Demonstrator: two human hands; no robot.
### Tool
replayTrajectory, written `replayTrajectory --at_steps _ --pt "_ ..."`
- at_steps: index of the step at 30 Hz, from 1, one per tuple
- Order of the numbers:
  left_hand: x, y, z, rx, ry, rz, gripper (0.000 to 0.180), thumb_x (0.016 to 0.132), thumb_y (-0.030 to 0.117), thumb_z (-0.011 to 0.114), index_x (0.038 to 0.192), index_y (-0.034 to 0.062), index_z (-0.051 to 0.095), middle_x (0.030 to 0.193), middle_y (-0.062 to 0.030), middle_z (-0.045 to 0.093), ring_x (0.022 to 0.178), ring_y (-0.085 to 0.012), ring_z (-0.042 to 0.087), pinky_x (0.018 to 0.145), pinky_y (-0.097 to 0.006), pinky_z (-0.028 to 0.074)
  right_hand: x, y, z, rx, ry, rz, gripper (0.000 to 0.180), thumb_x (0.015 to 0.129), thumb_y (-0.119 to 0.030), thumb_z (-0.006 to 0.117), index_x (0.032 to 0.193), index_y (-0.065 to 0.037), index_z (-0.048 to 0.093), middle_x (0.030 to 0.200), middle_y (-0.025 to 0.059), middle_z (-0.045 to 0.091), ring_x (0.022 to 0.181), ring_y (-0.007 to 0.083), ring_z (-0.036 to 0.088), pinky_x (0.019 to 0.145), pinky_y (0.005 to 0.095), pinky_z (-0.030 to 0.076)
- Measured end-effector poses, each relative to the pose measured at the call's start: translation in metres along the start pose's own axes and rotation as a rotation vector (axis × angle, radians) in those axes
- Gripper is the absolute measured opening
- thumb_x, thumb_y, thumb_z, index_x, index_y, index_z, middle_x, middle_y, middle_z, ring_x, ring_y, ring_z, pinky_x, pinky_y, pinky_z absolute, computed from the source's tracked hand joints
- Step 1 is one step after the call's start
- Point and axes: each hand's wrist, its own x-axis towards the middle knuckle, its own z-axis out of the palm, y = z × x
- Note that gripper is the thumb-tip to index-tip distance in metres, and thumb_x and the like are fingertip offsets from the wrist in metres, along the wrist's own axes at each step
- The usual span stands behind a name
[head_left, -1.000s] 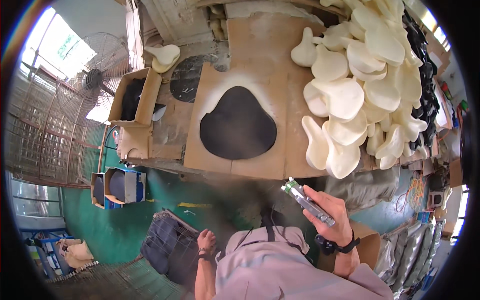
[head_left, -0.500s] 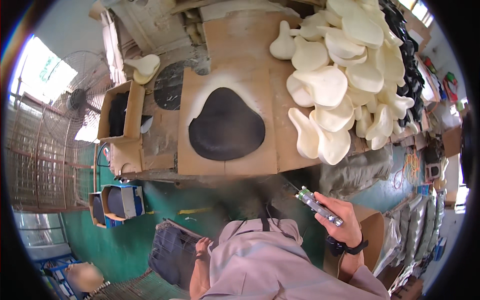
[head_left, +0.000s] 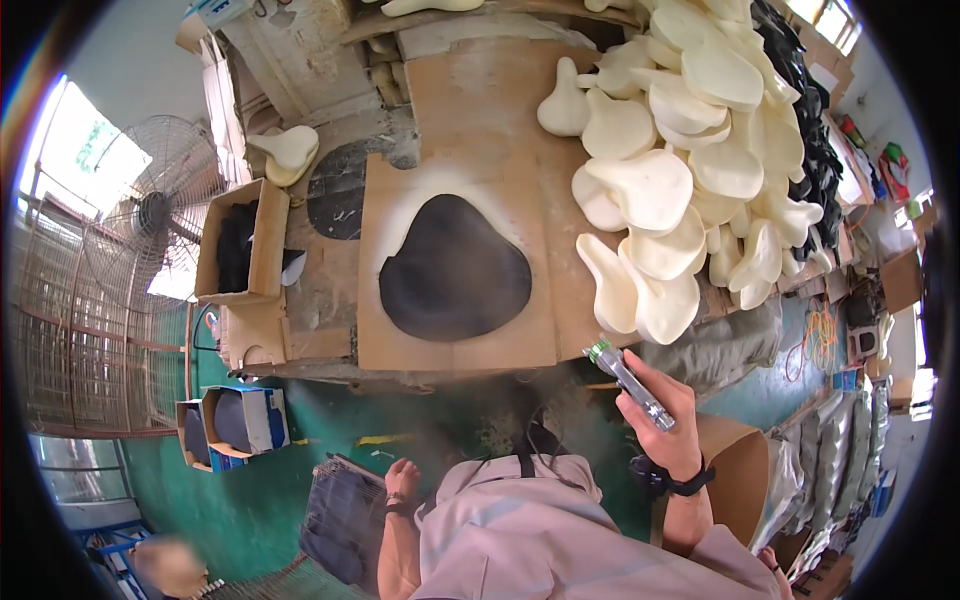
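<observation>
From the head view, the right hand (head_left: 668,425) is wrapped tight around a silver spray gun (head_left: 630,384) with a green tip, held up just below the front edge of the worktop (head_left: 470,90). The left hand (head_left: 402,480) hangs low by a dark basket (head_left: 345,515), and I cannot tell if it grips anything. A black seat shape (head_left: 452,268) lies on a brown cardboard sheet (head_left: 385,340). A heap of cream foam seat shapes (head_left: 690,160) sits to the right

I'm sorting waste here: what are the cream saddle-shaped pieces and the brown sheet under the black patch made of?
The cream saddle-shaped pieces look like moulded foam: matte, soft rounded edges, though not certain. The flat brown sheet looks like cardboard: dull tan, straight-cut edges, dusted with pale overspray.
</observation>
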Motion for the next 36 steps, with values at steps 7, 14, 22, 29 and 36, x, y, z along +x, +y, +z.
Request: replayTrajectory --at_steps 7,14,22,29,36 --pt "0.027 -0.091 -0.057 -0.104 -0.175 0.031 0.046 0.088 0.006 0.069 0.128 -0.0099 0.052 0.096 -0.0149 0.066 0.079 -0.0249 0.067 0.069 -0.038 0.058 0.019 -0.013 0.015 0.001 0.010 -0.071 0.049 0.084 0.001 0.071 0.131 -0.001 0.060 0.090 0.0139 0.068 0.071 0.0251 0.063 0.067 0.0318 0.050" --pt "0.008 -0.080 -0.051 0.080 -0.004 -0.100 0.043 0.087 0.002 0.069 0.126 -0.0095 0.054 0.099 -0.0167 0.066 0.085 -0.0319 0.070 0.072 -0.043 0.060 0.007 -0.020 0.018 -0.036 -0.015 -0.017 0.049 0.082 0.002 0.071 0.131 0.000 0.061 0.092 0.0149 0.069 0.072 0.0254 0.065 0.068 0.0316 0.051" --pt "0.057 -0.080 -0.056 -0.834 -0.449 -0.295 0.041 0.090 0.003 0.066 0.128 -0.0026 0.051 0.085 -0.0069 0.059 0.074 -0.0205 0.061 0.061 -0.036 0.051 -0.023 -0.034 -0.005 -0.069 -0.258 0.029 0.056 0.076 0.006 0.073 0.131 0.000 0.061 0.096 0.0167 0.070 0.080 0.0282 0.068 0.073 0.0324 0.053" --pt "0.045 -0.041 -0.022 -0.131 -0.100 -0.047 0.049 0.090 0.012 0.069 0.131 -0.0090 0.052 0.097 -0.0126 0.067 0.081 -0.0197 0.066 0.069 -0.033 0.056 -0.020 -0.038 -0.003 -0.076 -0.269 0.017 0.059 0.073 0.007 0.074 0.130 0.000 0.061 0.094 0.0177 0.069 0.078 0.0326 0.068 0.072 0.0339 0.053" --pt "0.042 -0.029 -0.011 0.149 -0.075 -0.027 0.044 0.088 0.015 0.068 0.124 -0.0076 0.060 0.096 -0.0120 0.071 0.080 -0.0180 0.068 0.071 -0.030 0.056 -0.011 -0.040 0.004 -0.106 -0.066 0.008 0.057 0.075 0.008 0.072 0.131 0.000 0.061 0.096 0.0178 0.069 0.077 0.0303 0.068 0.070 0.0327 0.052"
